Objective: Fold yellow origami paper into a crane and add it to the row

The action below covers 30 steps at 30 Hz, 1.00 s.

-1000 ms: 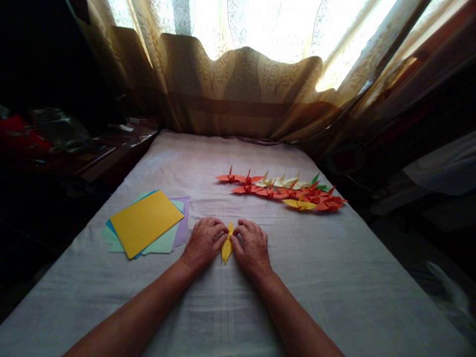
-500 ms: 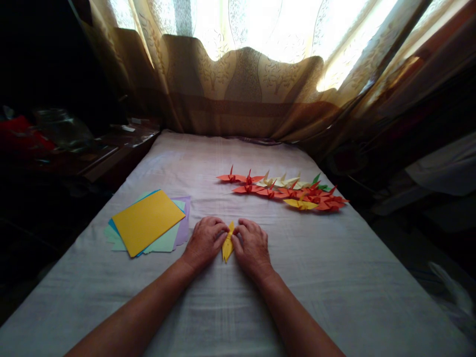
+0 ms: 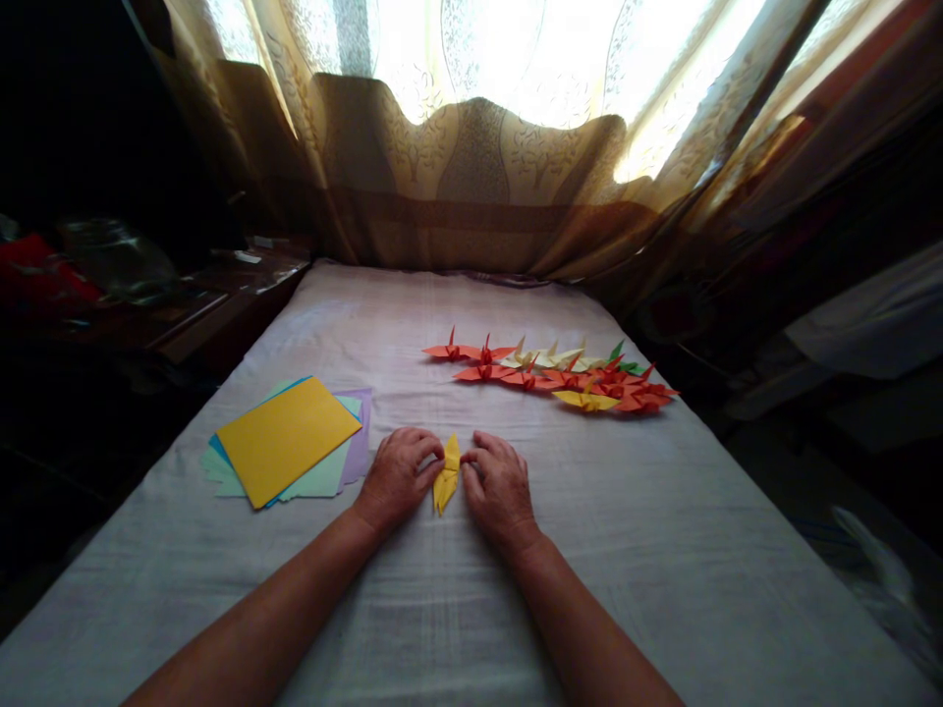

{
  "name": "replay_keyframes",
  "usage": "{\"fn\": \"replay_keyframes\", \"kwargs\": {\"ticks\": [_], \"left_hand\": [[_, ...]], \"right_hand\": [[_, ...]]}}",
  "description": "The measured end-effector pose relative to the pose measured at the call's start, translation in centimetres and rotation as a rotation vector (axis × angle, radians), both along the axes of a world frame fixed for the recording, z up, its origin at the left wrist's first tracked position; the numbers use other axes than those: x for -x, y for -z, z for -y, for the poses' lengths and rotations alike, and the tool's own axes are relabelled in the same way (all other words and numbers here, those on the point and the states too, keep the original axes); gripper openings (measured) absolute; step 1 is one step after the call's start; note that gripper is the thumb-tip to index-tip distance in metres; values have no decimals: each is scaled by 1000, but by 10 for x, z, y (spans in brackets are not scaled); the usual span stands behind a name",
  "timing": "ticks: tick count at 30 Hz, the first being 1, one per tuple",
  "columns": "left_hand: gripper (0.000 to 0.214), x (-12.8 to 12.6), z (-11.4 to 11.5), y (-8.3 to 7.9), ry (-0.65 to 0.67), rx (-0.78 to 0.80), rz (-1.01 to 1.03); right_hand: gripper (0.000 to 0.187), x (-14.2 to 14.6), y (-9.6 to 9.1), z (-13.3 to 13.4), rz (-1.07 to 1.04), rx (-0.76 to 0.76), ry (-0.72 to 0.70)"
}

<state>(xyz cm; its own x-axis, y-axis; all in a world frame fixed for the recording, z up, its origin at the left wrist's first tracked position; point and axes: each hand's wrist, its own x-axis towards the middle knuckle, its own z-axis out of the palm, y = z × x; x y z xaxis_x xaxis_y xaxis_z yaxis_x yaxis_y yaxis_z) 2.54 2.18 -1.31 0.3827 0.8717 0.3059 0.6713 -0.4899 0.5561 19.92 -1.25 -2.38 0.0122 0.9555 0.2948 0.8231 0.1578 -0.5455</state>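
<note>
A narrow piece of folded yellow paper (image 3: 446,477), pointed at both ends, with a split near end, lies on the cloth between my hands. My left hand (image 3: 402,478) rests on its side, thumb and forefinger closed at the paper's left edge. At the right edge is my right hand (image 3: 502,491), its fingers bent and slightly apart, the tips beside the paper with a thin gap showing. Beyond my hands, on the right, stand folded paper cranes: several red ones (image 3: 526,378), pale yellow ones (image 3: 549,357), a yellow one (image 3: 587,401) and a green one (image 3: 617,361).
A stack of paper sheets, topped by a yellow sheet (image 3: 290,440) over blue, mint and purple ones, lies left of my left hand. A pale cloth (image 3: 442,628) covers the surface. Curtains (image 3: 471,167) hang behind. At far left is a dark side table (image 3: 213,304) with a jar.
My hands have drawn slightly apart, and the right fingertips have come off the paper's edge. More of the yellow paper shows. The whole view has shifted a little.
</note>
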Motion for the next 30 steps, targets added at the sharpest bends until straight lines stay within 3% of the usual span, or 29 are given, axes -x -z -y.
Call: {"fn": "replay_keyframes", "kwargs": {"ticks": [10, 18, 24, 30], "left_hand": [[10, 1, 6, -11, 65, -149, -165], [20, 4, 15, -21, 33, -104, -134], [15, 4, 14, -20, -20, 64, 54], [26, -2, 15, -15, -27, 469, 414]], "right_hand": [[24, -5, -2, -1, -117, 79, -34], [35, -4, 6, -1, -219, 32, -148], [36, -1, 2, -2, -368, -52, -181], [40, 2, -4, -3, -657, 9, -86]]}}
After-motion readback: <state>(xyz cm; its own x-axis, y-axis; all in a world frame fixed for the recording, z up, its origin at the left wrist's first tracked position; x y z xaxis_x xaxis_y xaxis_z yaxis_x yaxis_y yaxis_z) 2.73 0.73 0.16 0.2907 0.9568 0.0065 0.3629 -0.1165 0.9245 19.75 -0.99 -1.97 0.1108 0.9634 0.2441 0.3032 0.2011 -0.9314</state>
